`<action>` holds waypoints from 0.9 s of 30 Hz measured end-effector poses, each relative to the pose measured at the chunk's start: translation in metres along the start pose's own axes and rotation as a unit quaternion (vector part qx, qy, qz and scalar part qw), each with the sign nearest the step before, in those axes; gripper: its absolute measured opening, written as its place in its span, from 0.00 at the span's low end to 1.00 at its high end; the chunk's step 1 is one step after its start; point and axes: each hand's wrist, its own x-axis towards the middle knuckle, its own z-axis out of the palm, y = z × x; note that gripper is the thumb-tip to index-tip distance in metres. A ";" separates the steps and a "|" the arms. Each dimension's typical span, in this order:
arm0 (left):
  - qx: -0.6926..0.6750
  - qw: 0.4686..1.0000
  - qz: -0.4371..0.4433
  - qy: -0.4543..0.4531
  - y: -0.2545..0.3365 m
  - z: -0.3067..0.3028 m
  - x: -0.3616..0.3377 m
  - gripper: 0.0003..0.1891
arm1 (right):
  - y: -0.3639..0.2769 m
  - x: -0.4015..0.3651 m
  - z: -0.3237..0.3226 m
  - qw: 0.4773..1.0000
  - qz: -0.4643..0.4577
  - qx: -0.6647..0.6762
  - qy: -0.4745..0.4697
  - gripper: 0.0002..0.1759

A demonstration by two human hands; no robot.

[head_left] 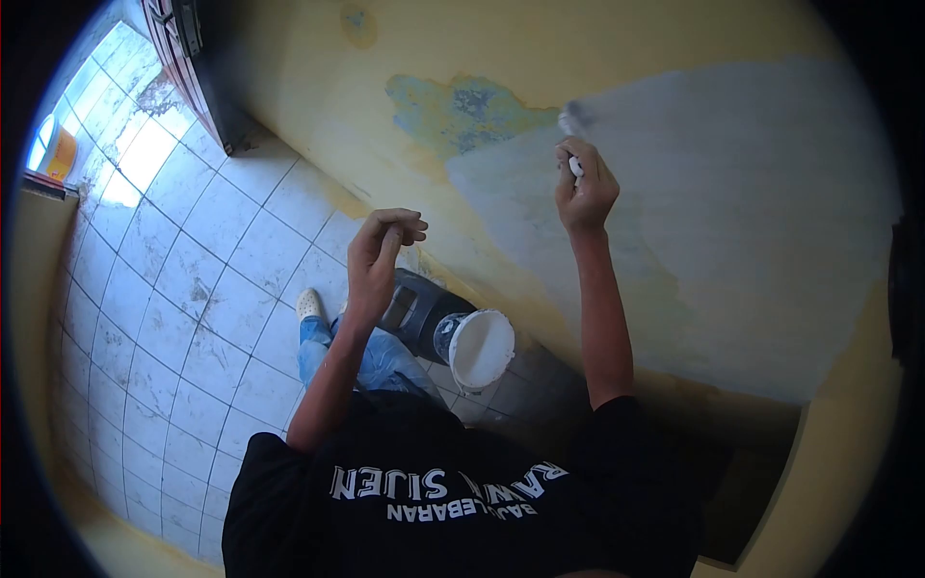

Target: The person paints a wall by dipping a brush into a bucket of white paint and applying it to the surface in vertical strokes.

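Observation:
My right hand (584, 188) is raised against the yellow wall (540, 58) and is closed around the white handle of a paintbrush (573, 130). The brush's bristles touch the edge of a grey-white painted patch (752, 193). Beside that edge lies an area of peeled blue-green paint (458, 111). My left hand (381, 246) hangs in the air lower and to the left, holding nothing, with its fingers loosely curled together. Below the hands, a white paint bucket (479, 349) stands on the floor by the wall.
A dark bin or container (414, 308) sits beside the bucket. The floor is pale tile (193, 289). My jeans and a white shoe (308, 304) show below. A dark door frame (193, 58) stands at the upper left, with an orange object (60, 154) beyond it.

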 end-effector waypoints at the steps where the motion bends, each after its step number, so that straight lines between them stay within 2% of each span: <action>1: 0.001 1.000 0.003 -0.006 0.003 0.003 0.002 0.13 | -0.003 -0.001 -0.001 0.997 0.049 0.052 -0.018 0.05; 2: -0.004 1.000 0.004 -0.012 0.006 0.006 0.003 0.13 | -0.001 0.000 -0.008 0.987 0.130 0.096 -0.025 0.04; 5: -0.015 0.999 0.010 -0.033 0.014 0.017 0.013 0.13 | 0.023 0.047 -0.054 0.997 -0.009 0.018 0.072 0.03; 10: -0.020 0.998 0.014 -0.053 0.014 0.031 0.019 0.13 | 0.020 0.113 -0.134 0.970 -0.125 -0.065 0.196 0.04; 13: -0.021 0.998 0.016 -0.061 0.018 0.034 0.017 0.13 | 0.016 0.132 -0.157 0.942 -0.167 -0.117 0.266 0.06; 14: -0.021 0.998 0.013 -0.060 0.018 0.034 0.017 0.13 | 0.012 0.130 -0.152 0.944 -0.117 -0.084 0.298 0.06; 17: -0.021 0.998 0.012 -0.054 0.017 0.034 0.015 0.13 | 0.036 0.107 -0.120 0.961 -0.169 -0.100 0.195 0.06; 19: -0.020 0.998 0.012 -0.054 0.018 0.032 0.014 0.13 | 0.032 0.070 -0.071 0.972 -0.136 -0.154 0.110 0.08; 22: -0.019 0.998 0.022 -0.053 0.020 0.030 0.011 0.12 | 0.016 0.022 -0.022 0.991 -0.109 -0.076 0.013 0.10; 24: -0.014 0.999 0.021 -0.048 0.022 0.028 0.010 0.12 | 0.002 0.005 -0.003 0.998 -0.060 0.012 -0.007 0.11; 27: -0.014 0.998 0.034 -0.043 0.026 0.025 0.005 0.12 | 0.013 -0.014 0.006 0.973 0.153 0.141 -0.104 0.11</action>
